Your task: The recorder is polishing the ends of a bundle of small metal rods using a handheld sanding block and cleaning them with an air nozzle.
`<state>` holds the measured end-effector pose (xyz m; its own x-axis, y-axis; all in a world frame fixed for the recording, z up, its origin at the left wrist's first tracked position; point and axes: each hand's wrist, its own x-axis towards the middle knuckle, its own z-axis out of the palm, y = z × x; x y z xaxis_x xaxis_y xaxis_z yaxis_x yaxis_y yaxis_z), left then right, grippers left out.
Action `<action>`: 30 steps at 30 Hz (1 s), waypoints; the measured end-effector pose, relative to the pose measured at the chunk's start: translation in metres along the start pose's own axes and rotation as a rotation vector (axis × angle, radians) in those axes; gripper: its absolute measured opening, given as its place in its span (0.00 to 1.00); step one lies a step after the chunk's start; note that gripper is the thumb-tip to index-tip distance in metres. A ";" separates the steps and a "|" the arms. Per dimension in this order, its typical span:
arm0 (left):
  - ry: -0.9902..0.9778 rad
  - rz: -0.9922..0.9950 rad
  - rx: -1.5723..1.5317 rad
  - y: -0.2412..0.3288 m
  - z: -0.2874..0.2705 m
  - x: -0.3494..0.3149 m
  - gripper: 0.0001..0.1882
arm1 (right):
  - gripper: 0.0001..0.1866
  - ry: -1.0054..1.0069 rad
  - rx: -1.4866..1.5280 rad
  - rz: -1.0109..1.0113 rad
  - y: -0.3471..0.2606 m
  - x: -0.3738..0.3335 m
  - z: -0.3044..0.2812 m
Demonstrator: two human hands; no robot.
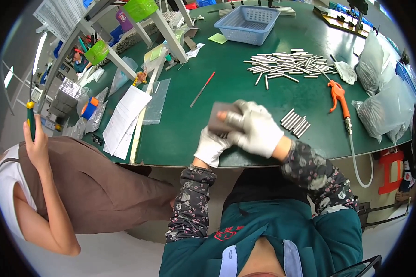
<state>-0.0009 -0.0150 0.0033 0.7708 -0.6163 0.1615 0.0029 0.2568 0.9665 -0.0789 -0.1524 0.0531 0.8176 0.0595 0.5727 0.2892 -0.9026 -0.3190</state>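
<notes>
Just right of the white-gloved right hand's [259,131] fingers, lying side by side on the green tabletop [235,83]: a small slanted group of short silvery metal pins [295,123]. Farther ahead and to the right, spread in every direction: a jumbled heap of similar silvery pins [286,69]. Well right of the fingers: an orange air gun [338,92] on a pale hose [351,152]. Ahead of the white-gloved left hand's [211,147] fingers: a thin grey rod with a red end [202,90]. Left of those: a flat clear plastic bag [158,104] and loose white paper sheets [125,113]. Much farther left, upright in a co-worker's hand [37,138]: a slim tool with a yellow-and-green handle [31,121]. Gripped between both hands' fingers, above the table's near edge: a grey-brown, flat-sided block [215,124], square-cornered, partly covered by the right fingers, with a bare fingertip against its face; left fingers mostly hidden, so hard to tell how tightly closed. Far ahead of the fingers: a blue perforated plastic basket [247,36]. Beyond the air gun, at far right: bulging clear plastic bags [388,108], filled with grey contents too indistinct to name.
</notes>
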 end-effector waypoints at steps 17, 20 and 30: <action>-0.080 -0.076 0.052 -0.009 -0.006 0.000 0.30 | 0.23 -0.042 -0.208 0.291 0.021 -0.003 -0.016; -0.076 -0.060 -0.107 -0.002 0.003 0.003 0.30 | 0.23 0.063 -0.097 0.074 0.003 -0.013 -0.017; -0.097 -0.007 0.230 -0.002 -0.005 0.000 0.29 | 0.26 -0.131 0.013 0.198 0.010 -0.025 -0.012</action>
<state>0.0022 -0.0121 0.0002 0.7065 -0.6889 0.1622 -0.1454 0.0830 0.9859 -0.1028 -0.1685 0.0445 0.9164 -0.0624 0.3955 0.1225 -0.8968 -0.4252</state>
